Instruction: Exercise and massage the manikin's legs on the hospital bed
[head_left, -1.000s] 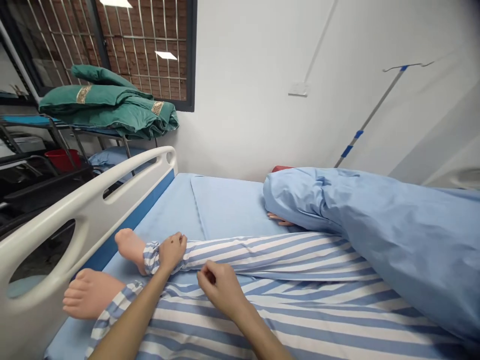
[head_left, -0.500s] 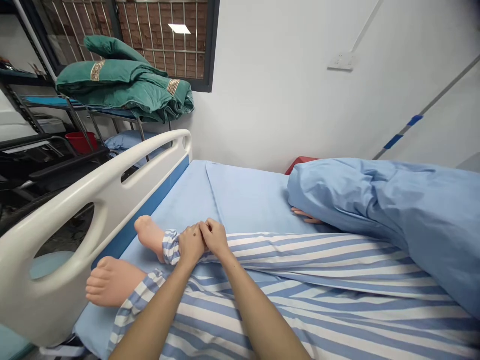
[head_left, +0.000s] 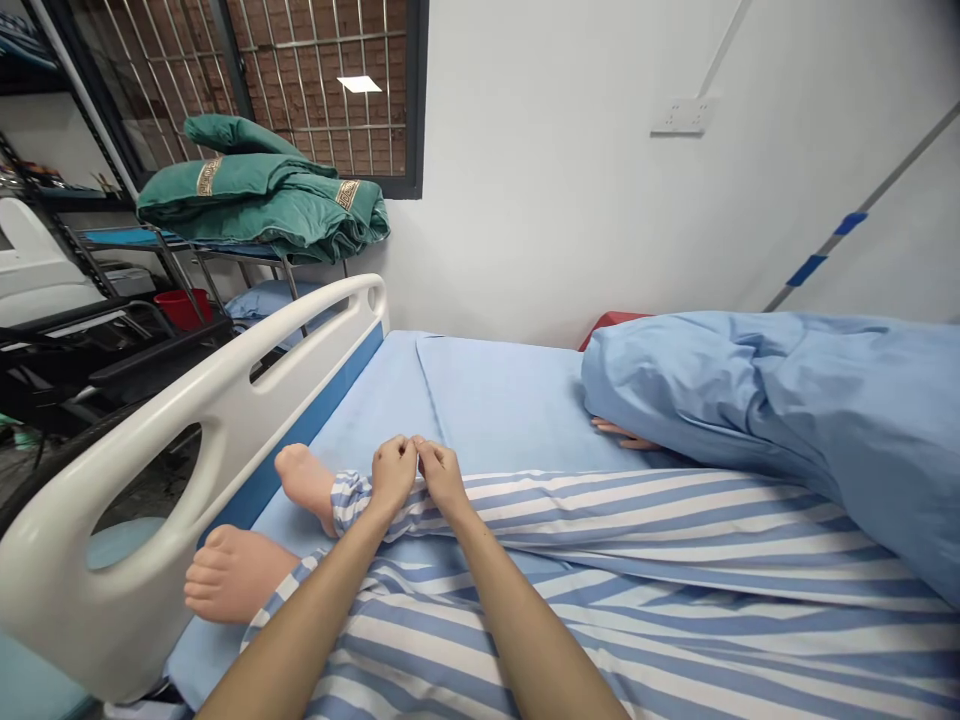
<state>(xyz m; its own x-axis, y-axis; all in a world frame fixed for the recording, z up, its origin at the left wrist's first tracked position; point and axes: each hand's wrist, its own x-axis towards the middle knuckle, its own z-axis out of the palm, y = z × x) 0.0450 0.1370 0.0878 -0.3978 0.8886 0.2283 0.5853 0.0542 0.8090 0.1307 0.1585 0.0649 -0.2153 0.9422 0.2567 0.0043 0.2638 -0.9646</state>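
Note:
My left hand (head_left: pixel 394 474) and my right hand (head_left: pixel 442 474) are side by side at the far lower leg, just above the ankle. Both are closed, with fingers curled down and index knuckles meeting. Whatever their fingertips grip is hidden. Under and beside them runs the far leg of the blue-and-white striped trousers (head_left: pixel 570 502), worn by a manikin-like figure lying on the bed. Its far foot (head_left: pixel 306 482) points up to the left of my hands. The near foot (head_left: pixel 238 574) lies lower left, its toes toward the footboard. My left forearm crosses the near trouser leg.
A cream footboard (head_left: pixel 172 410) bounds the bed on the left. A folded blue quilt (head_left: pixel 757 385) covers the figure's upper part, with fingertips (head_left: pixel 622 433) showing beneath. The blue sheet (head_left: pixel 502 395) reaches the wall. Green bedding (head_left: pixel 277 200) is piled beneath the barred window.
My hands were overlapping on the lower leg; now they have drawn slightly apart, with curled fingers meeting at the knuckles. The camera view has tilted up a little.

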